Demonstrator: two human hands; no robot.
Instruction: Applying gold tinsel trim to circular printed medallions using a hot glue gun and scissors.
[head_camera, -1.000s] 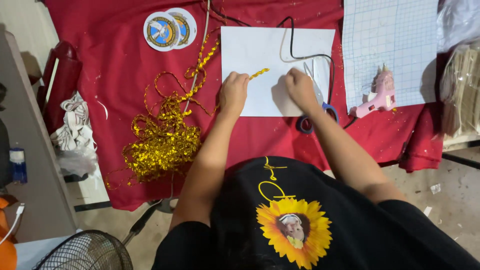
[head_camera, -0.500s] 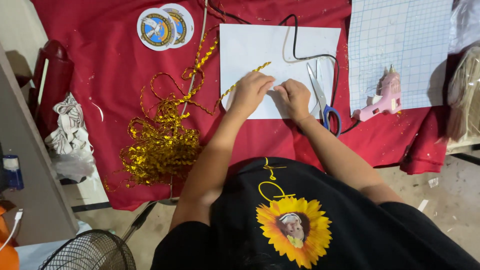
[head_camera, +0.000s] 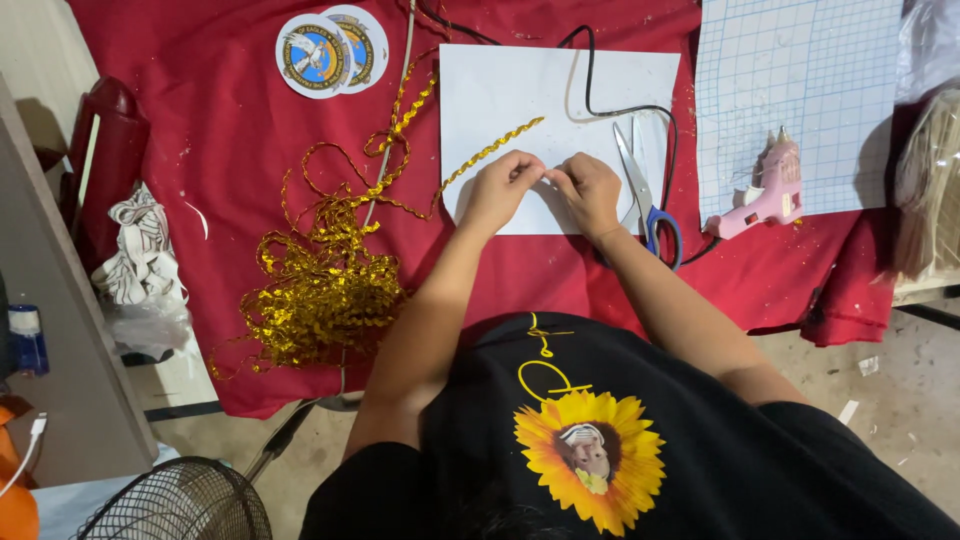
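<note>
Both hands meet on one white sheet of paper (head_camera: 520, 95) that lies flat on the red cloth (head_camera: 220, 180). The left hand (head_camera: 500, 188) has its fingers curled and pressed together, pinching the near end of a gold sequin ribbon (head_camera: 490, 152). The right hand (head_camera: 588, 188) curls its fingertips against the same spot, so both hands seem to hold that end down on the paper, maybe to keep the wiggly ribbon from sliding. From there the ribbon runs up and left across the paper, then off its left edge toward one big tangled pile of gold ribbon (head_camera: 320, 290) on the cloth. One pair of scissors (head_camera: 645, 195) with blue handles lies just beside the right hand, close enough to grab. One pink glue gun (head_camera: 765, 190) rests on one blue grid mat (head_camera: 800, 90), which probably keeps drips off the cloth. Its black cord (head_camera: 625, 105) loops over the paper. Two round badges (head_camera: 330, 50) overlap near the top. One fan (head_camera: 185, 505) stands on the floor.
</note>
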